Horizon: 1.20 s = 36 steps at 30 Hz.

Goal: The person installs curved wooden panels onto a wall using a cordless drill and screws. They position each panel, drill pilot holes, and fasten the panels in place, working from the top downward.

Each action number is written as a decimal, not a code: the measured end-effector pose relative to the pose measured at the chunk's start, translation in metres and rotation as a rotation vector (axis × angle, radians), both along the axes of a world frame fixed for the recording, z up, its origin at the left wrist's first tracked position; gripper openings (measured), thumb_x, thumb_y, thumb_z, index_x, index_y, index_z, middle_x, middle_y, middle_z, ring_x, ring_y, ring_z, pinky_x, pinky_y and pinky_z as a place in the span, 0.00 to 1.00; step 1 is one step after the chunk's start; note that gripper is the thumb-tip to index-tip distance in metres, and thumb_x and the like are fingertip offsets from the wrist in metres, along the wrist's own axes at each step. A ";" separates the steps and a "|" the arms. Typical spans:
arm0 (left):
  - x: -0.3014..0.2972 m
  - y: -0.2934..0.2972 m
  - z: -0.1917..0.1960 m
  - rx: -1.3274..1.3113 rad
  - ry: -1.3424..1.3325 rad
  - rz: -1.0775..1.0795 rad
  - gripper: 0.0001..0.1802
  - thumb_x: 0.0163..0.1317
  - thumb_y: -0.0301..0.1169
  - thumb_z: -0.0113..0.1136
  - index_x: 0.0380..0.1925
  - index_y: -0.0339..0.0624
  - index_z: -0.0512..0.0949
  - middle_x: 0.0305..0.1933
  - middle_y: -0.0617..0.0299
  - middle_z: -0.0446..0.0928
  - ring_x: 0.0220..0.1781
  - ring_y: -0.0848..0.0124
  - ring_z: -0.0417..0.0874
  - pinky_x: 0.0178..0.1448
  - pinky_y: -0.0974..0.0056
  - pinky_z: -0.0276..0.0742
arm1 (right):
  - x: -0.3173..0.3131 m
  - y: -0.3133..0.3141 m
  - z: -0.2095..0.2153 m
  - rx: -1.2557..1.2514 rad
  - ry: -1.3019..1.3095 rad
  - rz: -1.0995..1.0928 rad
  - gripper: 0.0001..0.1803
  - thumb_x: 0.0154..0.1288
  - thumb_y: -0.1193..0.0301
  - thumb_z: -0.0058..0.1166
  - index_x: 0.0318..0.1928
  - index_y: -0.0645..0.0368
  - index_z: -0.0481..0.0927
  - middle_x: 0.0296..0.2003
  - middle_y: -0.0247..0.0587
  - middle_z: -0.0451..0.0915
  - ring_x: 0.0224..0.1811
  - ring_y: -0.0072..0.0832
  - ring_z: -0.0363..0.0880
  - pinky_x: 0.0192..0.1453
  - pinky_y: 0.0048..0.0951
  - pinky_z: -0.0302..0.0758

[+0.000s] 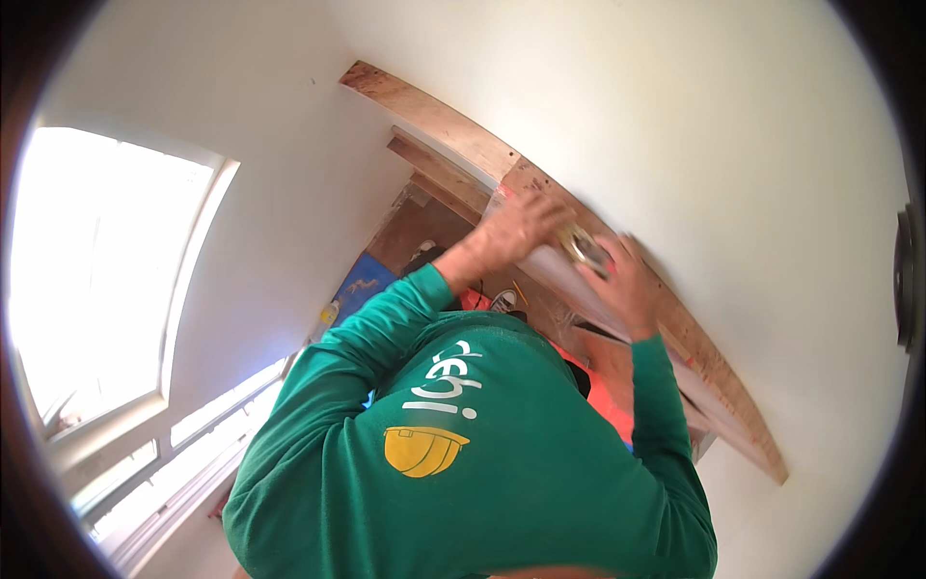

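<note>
Both my hands are raised at a long wooden board [434, 114] running along the white wall. In my right hand [629, 288], closed round its side, is a small roundish thing [585, 249] with yellowish and dark parts; blur hides its exact kind. Close by on the left, my left hand [521, 230] is bent over the board's near side, its fingertips close to that thing. Motion smears those fingers, so whether they grip anything does not show. Green sleeves cover both forearms.
Shorter wooden pieces [434, 162] lie below the board's left half. A bright window [106, 270] is at left. Down by my feet are a shoe [503, 301], a blue sheet-like thing [361, 282] and brown floor [413, 232]. A dark fixture [905, 278] sits at far right.
</note>
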<state>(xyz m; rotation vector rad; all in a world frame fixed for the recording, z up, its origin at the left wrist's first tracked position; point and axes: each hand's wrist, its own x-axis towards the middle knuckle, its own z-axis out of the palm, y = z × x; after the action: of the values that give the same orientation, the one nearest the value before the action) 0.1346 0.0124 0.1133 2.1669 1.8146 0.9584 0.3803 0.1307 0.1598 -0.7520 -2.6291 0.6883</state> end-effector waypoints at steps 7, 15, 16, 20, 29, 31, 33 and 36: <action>-0.022 -0.008 0.001 -0.028 0.053 0.051 0.31 0.66 0.33 0.69 0.70 0.44 0.78 0.69 0.51 0.79 0.71 0.51 0.77 0.75 0.47 0.73 | -0.039 0.006 0.014 -0.122 0.041 0.131 0.26 0.61 0.66 0.77 0.56 0.60 0.81 0.49 0.49 0.81 0.53 0.50 0.81 0.56 0.46 0.81; -0.141 -0.020 0.011 -0.083 0.070 0.006 0.25 0.71 0.34 0.66 0.68 0.51 0.81 0.70 0.55 0.78 0.68 0.50 0.77 0.75 0.50 0.75 | -0.132 -0.003 -0.025 -0.092 0.157 0.185 0.25 0.62 0.65 0.76 0.54 0.62 0.81 0.45 0.47 0.79 0.48 0.49 0.81 0.52 0.48 0.81; -0.131 -0.015 0.012 -0.090 0.068 0.038 0.25 0.71 0.34 0.66 0.67 0.50 0.81 0.70 0.55 0.78 0.69 0.51 0.77 0.74 0.50 0.75 | -0.126 -0.001 -0.022 -0.047 0.228 0.232 0.25 0.62 0.65 0.76 0.54 0.62 0.81 0.45 0.47 0.80 0.48 0.48 0.81 0.52 0.47 0.81; -0.059 -0.002 0.005 -0.015 0.139 -0.046 0.28 0.69 0.33 0.64 0.70 0.50 0.79 0.71 0.55 0.77 0.69 0.52 0.76 0.74 0.49 0.75 | -0.059 0.008 -0.005 0.022 0.125 0.169 0.27 0.60 0.65 0.77 0.56 0.61 0.82 0.48 0.48 0.81 0.50 0.49 0.82 0.54 0.44 0.82; -0.133 -0.031 0.008 -0.117 0.116 0.318 0.27 0.66 0.27 0.64 0.67 0.47 0.82 0.70 0.54 0.82 0.69 0.48 0.80 0.75 0.47 0.75 | -0.160 0.003 -0.026 0.012 0.181 0.310 0.23 0.66 0.61 0.73 0.54 0.62 0.81 0.46 0.51 0.82 0.50 0.51 0.81 0.56 0.50 0.80; -0.187 -0.049 0.022 -0.131 0.212 0.441 0.28 0.65 0.26 0.66 0.67 0.48 0.82 0.69 0.55 0.81 0.67 0.48 0.80 0.74 0.47 0.75 | -0.238 -0.008 -0.033 0.131 0.323 0.352 0.25 0.65 0.58 0.74 0.52 0.62 0.81 0.45 0.52 0.81 0.49 0.50 0.82 0.53 0.49 0.81; -0.210 -0.050 0.026 -0.053 0.299 0.318 0.29 0.65 0.24 0.65 0.68 0.48 0.81 0.70 0.54 0.81 0.68 0.48 0.79 0.74 0.47 0.75 | -0.256 -0.009 -0.031 0.073 0.297 0.316 0.24 0.66 0.59 0.73 0.52 0.62 0.81 0.45 0.52 0.81 0.50 0.51 0.82 0.55 0.49 0.81; -0.200 -0.053 0.022 -0.010 0.232 0.324 0.30 0.66 0.21 0.62 0.69 0.49 0.80 0.72 0.55 0.78 0.71 0.47 0.76 0.75 0.47 0.75 | -0.232 -0.006 -0.024 0.084 0.186 0.335 0.22 0.68 0.60 0.72 0.52 0.63 0.80 0.46 0.51 0.81 0.47 0.51 0.83 0.51 0.50 0.83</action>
<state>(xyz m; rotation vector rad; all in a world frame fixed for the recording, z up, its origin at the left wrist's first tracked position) -0.0655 -0.0403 0.1357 2.0923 2.3262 0.7748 0.1487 0.1249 0.1357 -0.2110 -2.6147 0.6903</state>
